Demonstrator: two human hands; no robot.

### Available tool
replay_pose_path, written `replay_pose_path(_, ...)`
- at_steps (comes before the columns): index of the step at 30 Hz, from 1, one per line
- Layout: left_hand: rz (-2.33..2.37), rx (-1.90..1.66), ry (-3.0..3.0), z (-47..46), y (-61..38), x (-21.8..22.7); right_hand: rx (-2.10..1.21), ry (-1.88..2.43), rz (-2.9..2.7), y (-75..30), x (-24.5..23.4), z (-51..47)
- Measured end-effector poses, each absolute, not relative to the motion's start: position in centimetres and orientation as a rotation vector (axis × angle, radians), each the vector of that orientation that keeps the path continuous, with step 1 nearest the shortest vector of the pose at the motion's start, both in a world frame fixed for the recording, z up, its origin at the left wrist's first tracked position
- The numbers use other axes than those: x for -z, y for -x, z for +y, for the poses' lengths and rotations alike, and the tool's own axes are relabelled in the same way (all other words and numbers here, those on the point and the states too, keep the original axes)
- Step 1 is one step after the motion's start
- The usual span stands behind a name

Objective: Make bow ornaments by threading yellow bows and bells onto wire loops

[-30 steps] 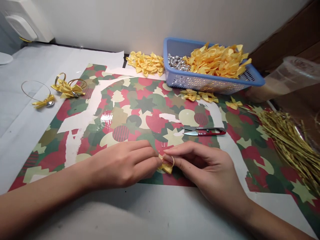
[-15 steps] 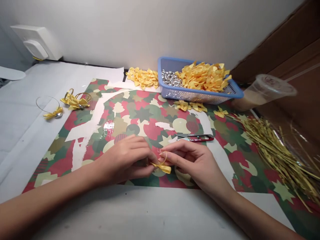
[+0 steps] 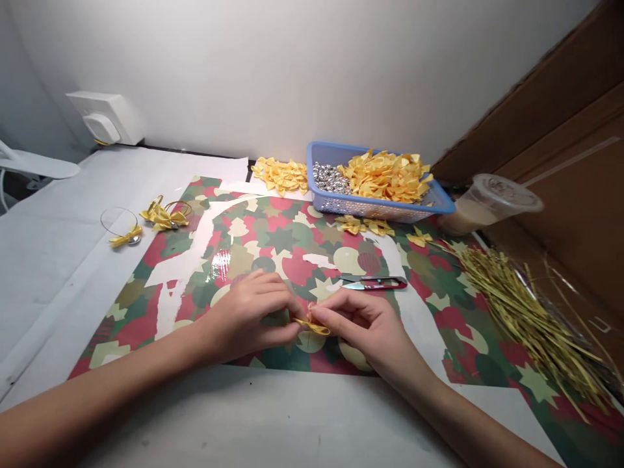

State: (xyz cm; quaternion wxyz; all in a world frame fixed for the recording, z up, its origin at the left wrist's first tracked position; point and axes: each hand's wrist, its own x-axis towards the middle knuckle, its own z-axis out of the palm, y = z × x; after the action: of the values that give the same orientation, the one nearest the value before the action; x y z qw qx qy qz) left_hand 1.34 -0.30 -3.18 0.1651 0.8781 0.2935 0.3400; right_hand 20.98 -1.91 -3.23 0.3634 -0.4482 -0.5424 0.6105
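Note:
My left hand [image 3: 258, 315] pinches one end of a small yellow ribbon bow [image 3: 318, 329] between thumb and fingers. From the other side, my right hand [image 3: 361, 318] has its thumb and fingertips closed on a thin strand [image 3: 311, 311] by the bow. The strand is too fine to follow and partly hidden by the fingertips. Both hands are close together above the patterned red and green sheet [image 3: 287, 240]. Just beyond my right hand lie small thread snips [image 3: 374, 283].
A blue basket [image 3: 380, 209] holds yellow bows and silver bells. More bows [image 3: 280, 175] are heaped beside it. Finished-looking bows with bells and wire loops [image 3: 166, 216] lie left. To the right are a plastic cup [image 3: 487, 201] and a bundle of yellow-green strands [image 3: 521, 312].
The thin loop that stood up at my right fingertips has shrunk from view. My right fingers sit nearer the bow. The camera view has shifted, so the surroundings appear lower.

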Motion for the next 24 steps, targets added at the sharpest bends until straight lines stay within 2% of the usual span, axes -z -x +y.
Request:
replay_pose_path(7,0.854,-0.995,-2.475,-0.2,-1.3,2.7,-1.492,1.095,-1.538,-20.9,3.1,-1.8)
replay_pose_path(12,0.998,-1.124,-2.403,-0.3,-1.0,2.4,-1.19,1.161,-1.369,-20.8,3.2,-2.0)
replay_pose_path(18,1.081,-1.191,-2.365,-0.7,-0.8,2.6,-1.38,1.198,-1.584,-20.2,3.1,-2.8)
replay_pose_path(24,1.018,-1.187,-2.432,-0.8,-0.9,2.6,-1.526,1.144,-1.427,-19.5,3.0,-2.6)
